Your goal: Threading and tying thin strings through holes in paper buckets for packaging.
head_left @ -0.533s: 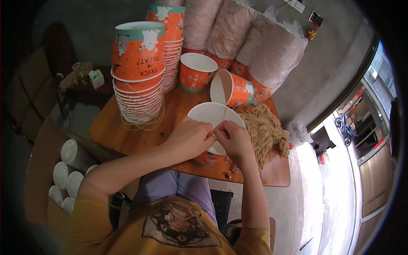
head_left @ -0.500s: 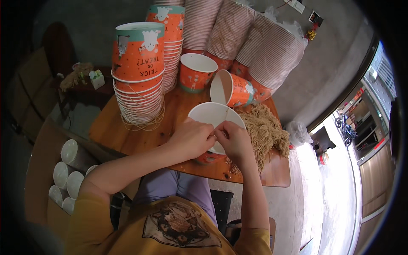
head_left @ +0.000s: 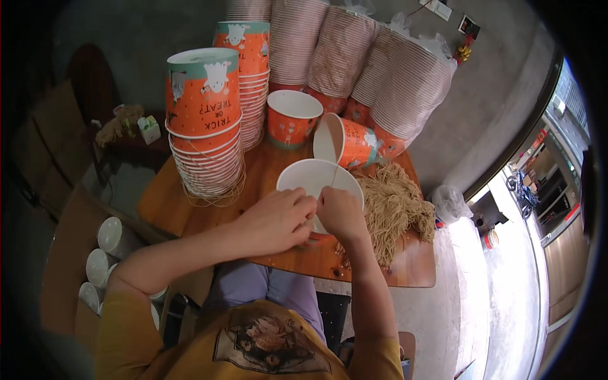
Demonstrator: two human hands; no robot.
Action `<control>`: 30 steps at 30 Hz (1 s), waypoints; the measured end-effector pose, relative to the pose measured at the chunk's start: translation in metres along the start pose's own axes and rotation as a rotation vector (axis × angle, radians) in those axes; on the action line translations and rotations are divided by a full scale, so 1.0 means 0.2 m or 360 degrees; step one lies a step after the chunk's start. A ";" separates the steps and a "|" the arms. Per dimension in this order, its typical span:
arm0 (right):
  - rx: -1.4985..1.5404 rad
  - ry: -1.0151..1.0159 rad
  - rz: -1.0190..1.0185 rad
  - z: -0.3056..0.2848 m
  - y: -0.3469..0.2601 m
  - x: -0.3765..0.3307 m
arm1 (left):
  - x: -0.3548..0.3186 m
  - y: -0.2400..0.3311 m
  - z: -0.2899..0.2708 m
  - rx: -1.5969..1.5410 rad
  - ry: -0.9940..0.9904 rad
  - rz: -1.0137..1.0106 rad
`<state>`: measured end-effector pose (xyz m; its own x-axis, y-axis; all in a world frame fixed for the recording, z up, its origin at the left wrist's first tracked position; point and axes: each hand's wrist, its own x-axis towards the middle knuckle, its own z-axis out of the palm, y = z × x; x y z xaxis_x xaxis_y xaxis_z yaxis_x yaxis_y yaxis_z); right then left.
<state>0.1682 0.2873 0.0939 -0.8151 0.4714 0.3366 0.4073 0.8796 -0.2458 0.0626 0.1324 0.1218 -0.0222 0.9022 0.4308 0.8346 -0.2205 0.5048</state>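
Observation:
A paper bucket (head_left: 297,174) stands upright at the near edge of the wooden table, its white inside facing me. Both my hands meet over its near rim. My left hand (head_left: 282,218) is closed, fingers bent over the rim; whatever its fingertips hold is hidden. Beside it my right hand (head_left: 342,214) is closed in a fist. A thin tan string (head_left: 335,176) runs from the bucket's far rim down to this fist. A heap of tan strings (head_left: 396,209) lies just right of the bucket.
Left on the table (head_left: 171,206) rises a stack of upside-down orange buckets (head_left: 202,120) with loops of string. Behind are an upright bucket (head_left: 293,120), a tipped bucket (head_left: 354,142) and tall wrapped stacks (head_left: 411,82). A cardboard box (head_left: 60,278) holds white-mouthed buckets at lower left.
My left hand has rolled over, its back now more toward me, and its fingers spread along the rim. The right hand has turned into a tighter fist. The whole view has shifted slightly.

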 end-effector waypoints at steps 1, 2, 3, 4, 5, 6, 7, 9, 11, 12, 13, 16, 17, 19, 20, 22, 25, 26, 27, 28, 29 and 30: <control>0.0013 -0.0048 0.0055 -0.01 -0.02 0.01 | -0.02 0.02 -0.03 0.0166 -0.0155 0.0063; 0.0024 -0.0096 0.0110 -0.02 -0.03 0.01 | -0.03 0.01 -0.01 0.0172 -0.0151 0.0057; 0.0026 -0.0094 0.0102 -0.02 -0.03 0.02 | -0.03 -0.01 0.02 0.0130 -0.0141 0.0144; 0.0031 -0.0115 0.0131 -0.01 -0.03 0.01 | -0.04 -0.03 0.03 0.0089 -0.0129 0.0230; 0.0034 -0.0135 0.0158 -0.01 -0.03 0.01 | -0.04 -0.03 0.03 -0.0014 -0.0172 0.0201; 0.0034 -0.0131 0.0146 -0.02 -0.03 0.02 | -0.03 -0.05 0.02 -0.0005 -0.0163 0.0199; 0.0059 -0.0094 0.0133 -0.03 -0.03 0.02 | -0.03 -0.06 0.01 -0.0035 -0.0198 0.0227; 0.0084 -0.0056 0.0095 -0.06 -0.03 0.03 | -0.04 -0.07 -0.01 -0.0051 -0.0213 0.0247; 0.0814 -0.0012 -0.0113 -0.14 -0.02 0.02 | -0.05 -0.08 -0.09 0.0067 -0.0208 0.0424; 0.0805 -0.0088 -0.0105 -0.22 -0.02 -0.01 | -0.05 -0.07 -0.14 0.0084 -0.0183 0.0438; 0.0806 -0.0169 -0.0105 -0.31 -0.05 -0.05 | -0.06 -0.06 -0.20 0.0088 -0.0172 0.0421; 0.1171 -0.0886 -0.0256 -0.47 -0.10 -0.10 | -0.12 -0.05 -0.39 0.0061 -0.0119 0.0410; 0.1289 -0.1136 -0.0301 -0.46 -0.12 -0.08 | -0.15 -0.03 -0.46 -0.0122 -0.0178 0.0203; 0.1424 -0.1096 -0.0442 -0.41 -0.18 -0.02 | -0.21 -0.05 -0.57 -0.0349 -0.0221 -0.0024; 0.1573 -0.1050 -0.0559 -0.38 -0.23 0.01 | -0.24 -0.06 -0.63 -0.0559 -0.0089 -0.0168; 0.1880 -0.0935 -0.0339 -0.38 -0.38 0.11 | -0.33 -0.12 -0.79 -0.0981 0.0359 -0.0217; 0.2334 -0.0588 -0.0248 -0.33 -0.55 0.36 | -0.47 -0.29 -1.08 -0.1412 0.1181 0.0111; 0.2560 -0.0554 -0.0304 -0.29 -0.58 0.48 | -0.55 -0.31 -1.13 -0.1260 0.1471 -0.0073; 0.2778 -0.0526 -0.0376 -0.27 -0.63 0.59 | -0.61 -0.33 -1.14 -0.1168 0.1653 -0.0117; 0.2946 -0.0474 -0.0265 -0.26 -0.65 0.68 | -0.65 -0.39 -1.11 -0.1087 0.1817 -0.0153; 0.3113 -0.0418 -0.0155 -0.25 -0.66 0.77 | -0.72 -0.47 -1.07 -0.1199 0.1816 -0.0196; 0.3230 -0.0441 -0.0123 -0.20 -0.66 0.85 | -0.78 -0.50 -1.03 -0.1251 0.1758 -0.0265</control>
<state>-0.0080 0.2546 0.2210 -0.9119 0.2524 0.3236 -0.4097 -0.5142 -0.7535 -0.1310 -0.0639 0.1586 -0.8245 0.2567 0.5042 0.2567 -0.6244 0.7377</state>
